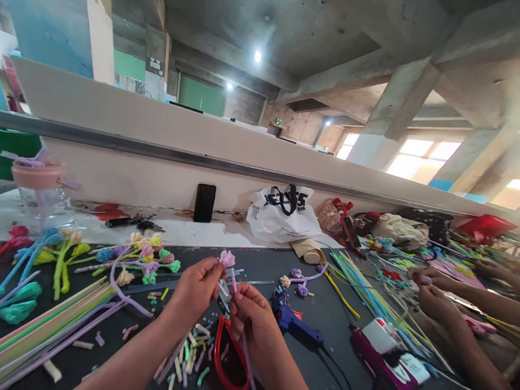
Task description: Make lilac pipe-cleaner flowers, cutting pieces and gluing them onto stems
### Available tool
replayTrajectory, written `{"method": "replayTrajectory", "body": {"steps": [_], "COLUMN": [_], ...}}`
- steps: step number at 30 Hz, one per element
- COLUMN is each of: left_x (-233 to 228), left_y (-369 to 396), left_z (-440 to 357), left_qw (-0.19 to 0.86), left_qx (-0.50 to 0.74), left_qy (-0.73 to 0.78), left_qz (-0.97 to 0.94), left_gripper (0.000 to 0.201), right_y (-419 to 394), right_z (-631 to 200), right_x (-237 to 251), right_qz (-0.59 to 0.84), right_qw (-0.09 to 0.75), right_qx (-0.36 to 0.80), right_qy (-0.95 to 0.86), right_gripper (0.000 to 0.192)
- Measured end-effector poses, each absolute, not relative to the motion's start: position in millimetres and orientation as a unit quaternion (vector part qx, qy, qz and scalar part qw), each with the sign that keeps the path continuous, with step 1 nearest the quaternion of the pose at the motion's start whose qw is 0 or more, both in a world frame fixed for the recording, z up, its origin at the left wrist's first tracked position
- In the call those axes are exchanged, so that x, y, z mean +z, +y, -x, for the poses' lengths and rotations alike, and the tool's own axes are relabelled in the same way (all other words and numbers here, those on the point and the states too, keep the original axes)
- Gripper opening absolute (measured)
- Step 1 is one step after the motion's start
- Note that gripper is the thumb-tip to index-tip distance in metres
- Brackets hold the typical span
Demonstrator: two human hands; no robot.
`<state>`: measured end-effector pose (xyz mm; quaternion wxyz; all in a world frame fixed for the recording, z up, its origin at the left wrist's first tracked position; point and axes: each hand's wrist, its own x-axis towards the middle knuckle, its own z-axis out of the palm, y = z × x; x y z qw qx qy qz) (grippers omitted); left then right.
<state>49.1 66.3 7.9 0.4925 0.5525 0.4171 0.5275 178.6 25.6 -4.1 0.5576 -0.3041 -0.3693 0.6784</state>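
Between the fingertips of my left hand is a small lilac pipe-cleaner flower, pinched near its base. My right hand is closed on the flower's lilac stem, which runs down past the palm. Just below the hands are scissors with red handles; whether my right hand touches them is hidden. A blue glue gun lies to the right of my right hand. Cut pipe-cleaner bits are scattered under my wrists.
Long pipe cleaners and finished flowers lie at left. A phone leans on the divider beside a white plastic bag. A purple power strip and cords are at right, near another person's hands.
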Motion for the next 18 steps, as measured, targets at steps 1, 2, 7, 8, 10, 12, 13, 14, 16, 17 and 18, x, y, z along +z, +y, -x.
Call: {"method": "replayTrajectory", "body": {"steps": [1, 2, 7, 8, 10, 12, 13, 14, 16, 17, 18], "left_x": [9.5, 11.5, 21.6, 22.9, 24.1, 23.8, 23.2, 22.6, 21.1, 20.2, 19.2], "left_y": [65.5, 64.5, 56.7, 54.7, 50.7, 47.8, 47.1, 47.2, 50.0, 52.6, 55.6], "left_z": [-49.2, -49.2, -51.0, -52.2, -55.2, -58.0, -58.8, -58.9, -56.5, -54.0, -50.9], "left_qw": [0.504, 0.519, 0.599, 0.614, 0.646, 0.675, 0.682, 0.683, 0.663, 0.646, 0.629], "left_qx": [0.524, 0.520, 0.518, 0.520, 0.515, 0.500, 0.493, 0.488, 0.482, 0.476, 0.465], "left_qy": [0.415, 0.412, 0.382, 0.373, 0.351, 0.330, 0.324, 0.322, 0.336, 0.349, 0.363], "left_qz": [-0.547, -0.539, -0.476, -0.462, -0.441, -0.430, -0.432, -0.438, -0.465, -0.484, -0.506], "left_gripper": [0.025, 0.025, 0.025, 0.025, 0.026, 0.028, 0.028, 0.028, 0.027, 0.025, 0.025], "right_y": [25.2, 24.5, 21.0, 20.7, 20.5, 20.6, 20.7, 21.0, 22.1, 23.0, 24.2], "right_z": [-178.5, -178.4, -176.4, -175.8, -174.7, -174.3, -174.5, -175.1, -177.6, -179.6, -181.9], "right_x": [-4.3, -4.3, -2.7, -2.9, -3.9, -5.3, -5.9, -6.3, -6.5, -6.2, -5.6], "right_qz": [0.299, 0.297, 0.312, 0.311, 0.304, 0.298, 0.296, 0.297, 0.312, 0.331, 0.358], "right_qw": [0.553, 0.549, 0.564, 0.565, 0.557, 0.547, 0.543, 0.539, 0.527, 0.517, 0.505], "right_qx": [0.683, 0.686, 0.659, 0.656, 0.660, 0.668, 0.671, 0.673, 0.671, 0.663, 0.647], "right_qy": [-0.372, -0.375, -0.388, -0.392, -0.401, -0.408, -0.409, -0.410, -0.418, -0.429, -0.446], "right_gripper": [0.015, 0.015, 0.020, 0.020, 0.020, 0.018, 0.018, 0.017, 0.017, 0.017, 0.018]}}
